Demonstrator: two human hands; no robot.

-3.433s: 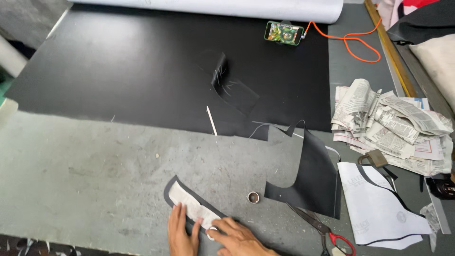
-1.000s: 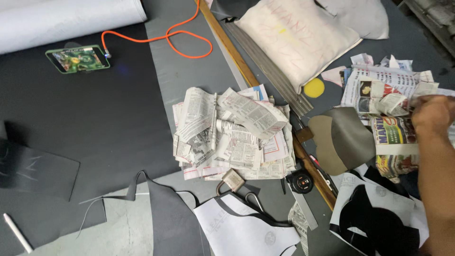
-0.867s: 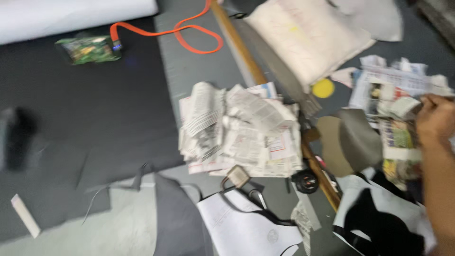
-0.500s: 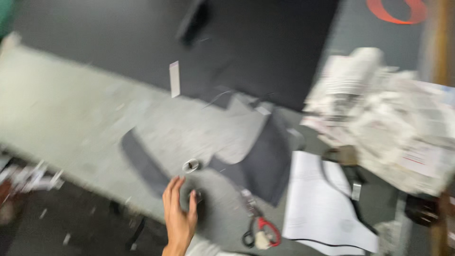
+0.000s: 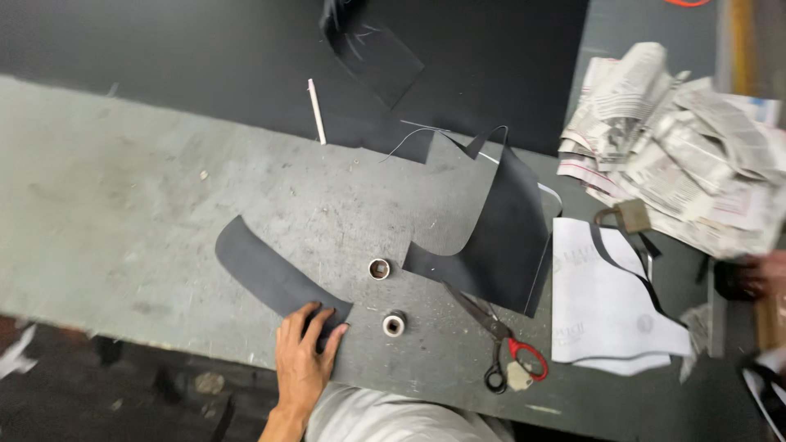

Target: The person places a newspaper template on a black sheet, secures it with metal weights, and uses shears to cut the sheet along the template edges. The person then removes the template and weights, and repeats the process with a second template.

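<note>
Left hand (image 5: 304, 352) flat, fingers spread, pinning the curved black cut-out leather strip (image 5: 274, 277); red-handled scissors (image 5: 501, 344) idle, big black sheet (image 5: 246, 57) mostly uncut.

Left hand (image 5: 304, 354) flat, fingers (image 5: 321, 326) spread; right hand (image 5: 763, 273) blurred at edge.

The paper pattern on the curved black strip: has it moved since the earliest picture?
Yes. The curved black strip now lies bare beside the small roll; the white pattern piece is gone from it. Only the left hand rests on its end.
</note>
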